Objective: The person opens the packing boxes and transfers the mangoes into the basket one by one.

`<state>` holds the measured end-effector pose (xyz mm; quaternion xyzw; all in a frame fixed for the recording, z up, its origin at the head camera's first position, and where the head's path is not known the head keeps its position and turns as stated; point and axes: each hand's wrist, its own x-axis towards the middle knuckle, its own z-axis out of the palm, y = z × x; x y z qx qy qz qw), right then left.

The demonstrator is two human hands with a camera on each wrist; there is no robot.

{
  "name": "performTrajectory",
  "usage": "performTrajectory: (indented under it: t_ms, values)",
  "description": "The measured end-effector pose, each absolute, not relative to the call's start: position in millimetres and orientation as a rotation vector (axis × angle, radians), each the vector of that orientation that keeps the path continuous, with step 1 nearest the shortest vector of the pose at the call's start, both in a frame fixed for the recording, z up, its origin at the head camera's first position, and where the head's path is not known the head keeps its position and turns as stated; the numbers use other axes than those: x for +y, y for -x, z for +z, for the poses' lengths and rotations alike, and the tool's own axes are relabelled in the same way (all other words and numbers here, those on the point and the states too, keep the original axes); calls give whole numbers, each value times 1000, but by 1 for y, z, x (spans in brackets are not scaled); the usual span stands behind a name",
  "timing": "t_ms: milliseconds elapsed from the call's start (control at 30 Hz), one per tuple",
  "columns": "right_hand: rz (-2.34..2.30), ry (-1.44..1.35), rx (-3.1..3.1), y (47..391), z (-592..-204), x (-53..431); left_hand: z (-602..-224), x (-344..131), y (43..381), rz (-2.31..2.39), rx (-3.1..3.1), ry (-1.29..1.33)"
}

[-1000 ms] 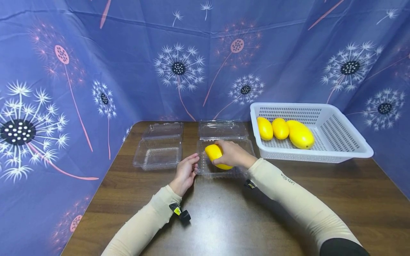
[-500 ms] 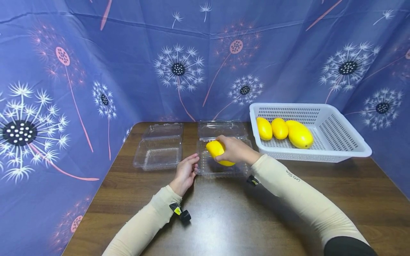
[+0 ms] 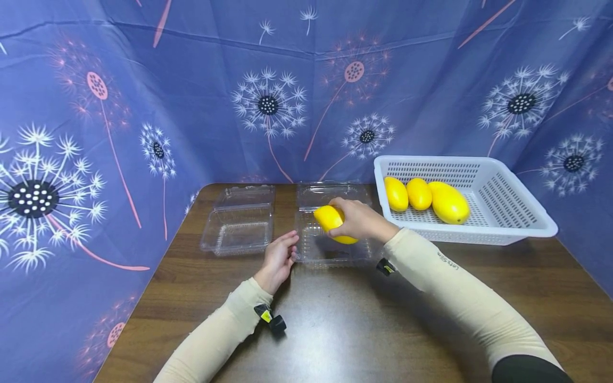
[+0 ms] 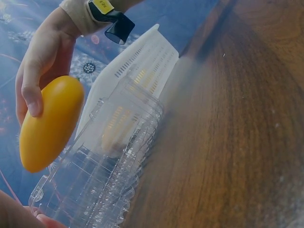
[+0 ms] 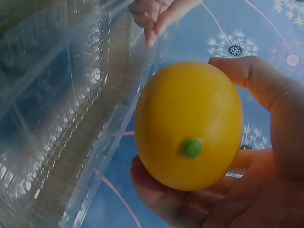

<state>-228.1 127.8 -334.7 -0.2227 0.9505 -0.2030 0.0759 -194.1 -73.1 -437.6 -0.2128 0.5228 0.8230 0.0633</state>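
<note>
My right hand [image 3: 358, 219] grips a yellow mango [image 3: 331, 218] above an open clear plastic clamshell box [image 3: 306, 250]. The right wrist view shows the mango [image 5: 190, 114] end-on, a green stem spot facing the camera, thumb and fingers on opposite sides. At the box's near left corner, my left hand [image 3: 279, 260] pinches its edge. From the left wrist, the mango [image 4: 52, 123] hangs tilted over the box [image 4: 107, 166], apart from it. Only bits of the left fingers show there.
Another open clear clamshell box [image 3: 241, 229] stands to the left. At the right, a white perforated basket [image 3: 517, 223] holds three more mangoes [image 3: 449, 203]. The brown wooden table [image 3: 311, 330] meets a blue dandelion-print cloth [image 3: 191, 80] at the back.
My right hand and the mango have moved a little right and upward above the box. The left hand stays at the box's corner.
</note>
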Motion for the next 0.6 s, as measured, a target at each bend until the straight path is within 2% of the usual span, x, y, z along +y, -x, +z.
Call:
performTrajectory:
  t_ms: [600]
  values:
    - [-613,672,2891,237,-326,143,-438,-73,194,2489,1577,629]
